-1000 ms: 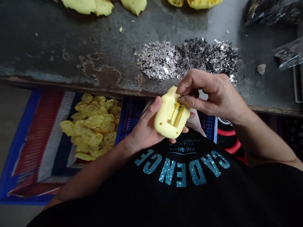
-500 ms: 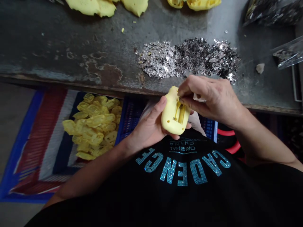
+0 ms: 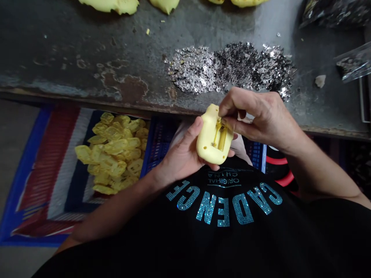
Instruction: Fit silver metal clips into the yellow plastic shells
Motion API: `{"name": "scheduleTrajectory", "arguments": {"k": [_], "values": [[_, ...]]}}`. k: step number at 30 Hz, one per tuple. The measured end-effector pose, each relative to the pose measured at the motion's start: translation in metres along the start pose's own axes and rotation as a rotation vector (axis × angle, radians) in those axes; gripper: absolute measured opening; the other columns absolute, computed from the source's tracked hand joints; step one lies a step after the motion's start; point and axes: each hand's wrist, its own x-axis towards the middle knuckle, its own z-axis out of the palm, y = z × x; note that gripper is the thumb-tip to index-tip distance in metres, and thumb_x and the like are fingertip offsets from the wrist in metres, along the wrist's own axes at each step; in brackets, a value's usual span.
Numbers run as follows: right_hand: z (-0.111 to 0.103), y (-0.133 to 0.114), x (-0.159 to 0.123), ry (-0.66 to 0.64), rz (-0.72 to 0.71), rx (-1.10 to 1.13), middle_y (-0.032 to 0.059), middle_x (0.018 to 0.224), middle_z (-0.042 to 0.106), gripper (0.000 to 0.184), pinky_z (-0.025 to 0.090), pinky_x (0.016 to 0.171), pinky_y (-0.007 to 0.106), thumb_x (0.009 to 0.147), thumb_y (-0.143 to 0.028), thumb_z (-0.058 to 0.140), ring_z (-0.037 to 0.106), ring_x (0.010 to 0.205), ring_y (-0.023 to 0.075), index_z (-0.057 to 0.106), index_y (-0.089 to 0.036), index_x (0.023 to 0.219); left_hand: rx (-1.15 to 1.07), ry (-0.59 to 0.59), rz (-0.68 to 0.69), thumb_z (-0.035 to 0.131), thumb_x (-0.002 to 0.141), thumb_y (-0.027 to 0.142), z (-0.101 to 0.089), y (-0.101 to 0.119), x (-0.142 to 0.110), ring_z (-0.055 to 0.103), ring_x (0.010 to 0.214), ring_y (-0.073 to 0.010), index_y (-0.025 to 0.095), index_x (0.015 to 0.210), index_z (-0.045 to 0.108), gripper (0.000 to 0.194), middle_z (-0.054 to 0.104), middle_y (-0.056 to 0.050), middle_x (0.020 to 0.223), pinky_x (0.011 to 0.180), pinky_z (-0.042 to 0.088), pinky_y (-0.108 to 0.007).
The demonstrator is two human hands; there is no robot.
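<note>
Holds a pale yellow, rounded plastic casing in the left hand, clamped between thumb and fingers, just off the near edge of a worn grey table. Turns its open rectangular recess, with small metal contacts inside, upward. Brings the right hand to the recess's upper end, thumb and index tips bent close together at the casing; cannot tell whether anything is pinched between them. Has three adjoining heaps of small metal pieces on the table beyond, bright silver on the left, darker in the middle. Shows pale yellow plastic shells at the far side, clear bags of dark metal parts at right, and, below left, translucent yellow plastic pieces piled on a red, white and blue striped lining in a blue plastic basket.
</note>
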Motion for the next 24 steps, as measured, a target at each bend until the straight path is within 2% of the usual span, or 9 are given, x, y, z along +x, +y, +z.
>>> {"name": "scheduleTrajectory", "arguments": {"k": [4, 7, 10, 14, 18, 21, 24], "values": [[0.003, 0.0, 0.0, -0.003, -0.028, -0.085, -0.0019, 0.1, 0.08, 0.01, 0.056, 0.077, 0.032, 0.108, -0.022, 0.065, 0.072, 0.083, 0.0171, 0.07, -0.029, 0.104, -0.019, 0.002, 0.006, 0.08, 0.094, 0.086, -0.001, -0.003, 0.0, 0.09, 0.092, -0.0328, 0.029, 0.156, 0.061, 0.087, 0.085, -0.011, 0.127, 0.044, 0.061, -0.026], [0.005, -0.001, -0.001, -0.022, -0.061, -0.168, 0.0004, 0.101, 0.079, 0.012, 0.053, 0.075, 0.031, 0.11, -0.02, 0.061, 0.072, 0.087, 0.0169, 0.069, -0.029, 0.107, -0.06, 0.006, 0.012, 0.086, 0.092, 0.082, -0.004, -0.006, 0.0, 0.09, 0.092, -0.0322, 0.029, 0.157, 0.059, 0.088, 0.085, -0.011, 0.129, 0.045, 0.063, -0.024], [0.005, -0.003, -0.004, -0.001, -0.08, -0.225, 0.0001, 0.1, 0.079, 0.011, 0.053, 0.074, 0.03, 0.113, -0.021, 0.059, 0.073, 0.089, 0.0169, 0.069, -0.026, 0.112, -0.112, -0.036, 0.016, 0.081, 0.099, 0.079, -0.006, -0.008, 0.002, 0.091, 0.093, -0.0315, 0.026, 0.161, 0.059, 0.085, 0.085, -0.012, 0.131, 0.046, 0.063, -0.022], [0.008, -0.003, -0.013, 0.145, -0.065, -0.21, -0.0005, 0.101, 0.083, 0.011, 0.054, 0.074, 0.031, 0.116, -0.024, 0.063, 0.074, 0.083, 0.0155, 0.074, -0.025, 0.112, -0.221, -0.119, 0.012, 0.063, 0.11, 0.079, -0.009, -0.006, 0.005, 0.091, 0.099, -0.034, 0.025, 0.173, 0.052, 0.083, 0.085, -0.015, 0.136, 0.048, 0.065, -0.023], [0.017, 0.005, -0.025, 0.32, -0.117, -0.201, 0.0022, 0.1, 0.085, 0.016, 0.057, 0.078, 0.035, 0.117, -0.023, 0.064, 0.076, 0.088, 0.0186, 0.079, -0.025, 0.111, -0.268, -0.157, -0.02, 0.055, 0.113, 0.08, -0.01, -0.001, 0.005, 0.092, 0.096, -0.0331, 0.022, 0.177, 0.049, 0.086, 0.083, -0.019, 0.142, 0.049, 0.066, -0.025], [0.021, 0.011, -0.03, 0.354, -0.122, -0.177, 0.0029, 0.101, 0.085, 0.017, 0.059, 0.083, 0.038, 0.116, -0.024, 0.066, 0.078, 0.091, 0.0207, 0.082, -0.027, 0.112, -0.273, -0.142, -0.011, 0.054, 0.114, 0.078, -0.011, -0.001, 0.004, 0.091, 0.089, -0.0315, 0.018, 0.176, 0.05, 0.087, 0.082, -0.021, 0.144, 0.048, 0.066, -0.026], [0.021, 0.014, -0.03, 0.345, -0.074, -0.115, 0.0029, 0.102, 0.085, 0.013, 0.059, 0.085, 0.038, 0.114, -0.029, 0.071, 0.077, 0.092, 0.0209, 0.084, -0.027, 0.111, -0.247, -0.13, 0.02, 0.06, 0.112, 0.077, -0.009, -0.003, 0.001, 0.091, 0.088, -0.0322, 0.017, 0.173, 0.054, 0.086, 0.083, -0.022, 0.141, 0.046, 0.064, -0.026]]}}
